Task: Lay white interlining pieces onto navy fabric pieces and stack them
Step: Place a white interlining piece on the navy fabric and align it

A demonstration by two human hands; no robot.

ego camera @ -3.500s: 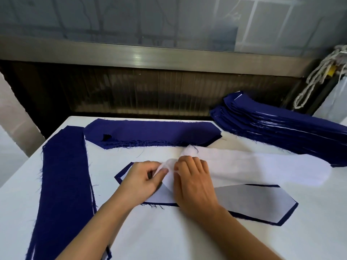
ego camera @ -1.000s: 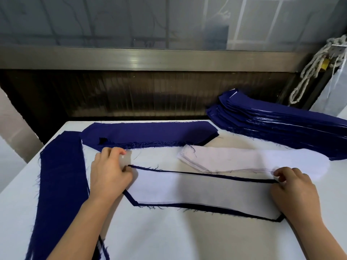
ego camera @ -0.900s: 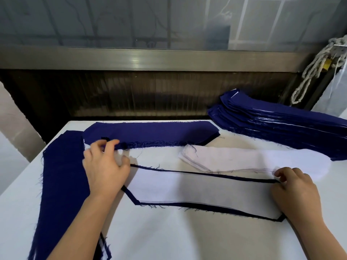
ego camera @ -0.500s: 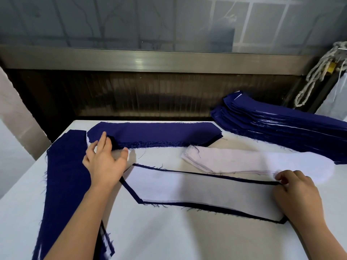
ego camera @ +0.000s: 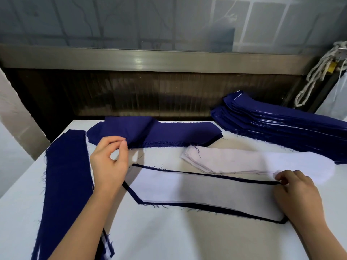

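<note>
While the right hand point(ego camera: 298, 194) sits on one end of a matched pair, the left hand point(ego camera: 109, 164) reaches for the next layer. Under the right hand's curled fingers lies the far corner of a navy piece point(ego camera: 131, 192) with a white interlining piece point(ego camera: 206, 192) laid on it, a thin navy margin showing all round. Whether those fingers pinch the corner or only press it cannot be told, but the hold probably keeps the two layers from sliding apart. Just beyond those fingertips lies the interlining stack point(ego camera: 244, 162), close enough to draw from.

The left thumb and forefinger are closed in a pinch on the near edge of the top navy piece point(ego camera: 131, 128). It folds up off the navy pile point(ego camera: 178, 132) beneath the pinch, seemingly to peel one layer free. Outside the left wrist runs a long navy strip point(ego camera: 65, 175). Well beyond the right hand sits the paired stack point(ego camera: 281, 128), white edges showing between navy.

Everything rests on a white table point(ego camera: 169, 237). Behind it stand a dark ribbed panel point(ego camera: 150, 94), a metal rail point(ego camera: 150, 59), a window point(ego camera: 131, 21) and a hanging rope point(ego camera: 315, 76).
</note>
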